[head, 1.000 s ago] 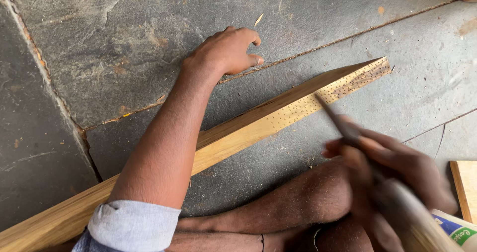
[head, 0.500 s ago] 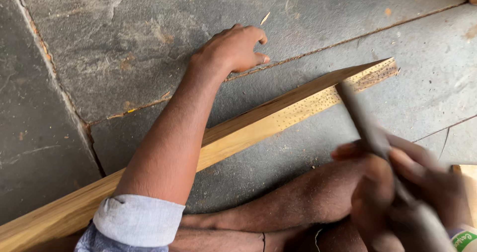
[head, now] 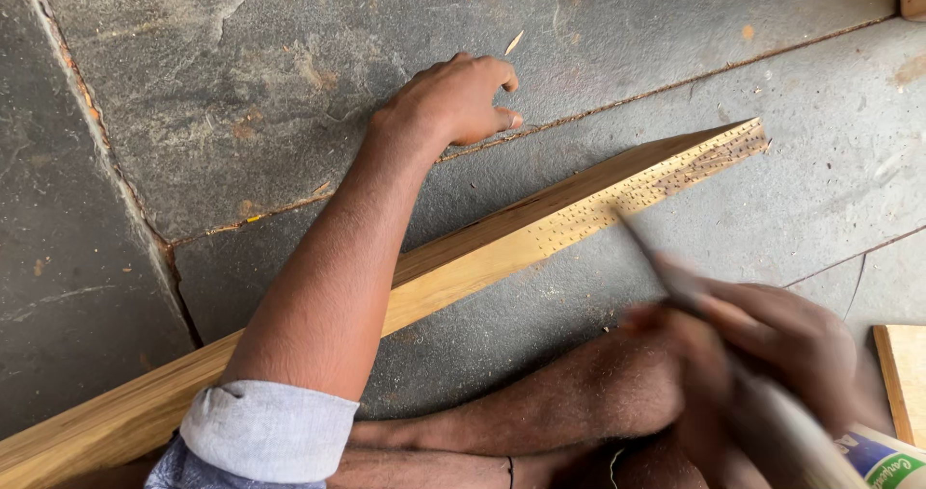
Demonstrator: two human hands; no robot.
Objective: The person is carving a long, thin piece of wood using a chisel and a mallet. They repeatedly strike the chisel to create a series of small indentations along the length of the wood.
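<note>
Left hand [head: 461, 98] flat-ish on stone floor [head: 193, 94] beyond plank [head: 540, 233], fingers curled loosely, holding nothing. Plank lies slantwise on floor, passing under left forearm; far end speckled with rows of small dots. Right hand [head: 772, 349] blurred, grip closed round thin tool [head: 666, 267]; tool tip just beside plank's near edge, touching or not, cannot tell. Bare leg [head: 579, 402] below plank. Another wood piece [head: 902, 378] at right edge.
</note>
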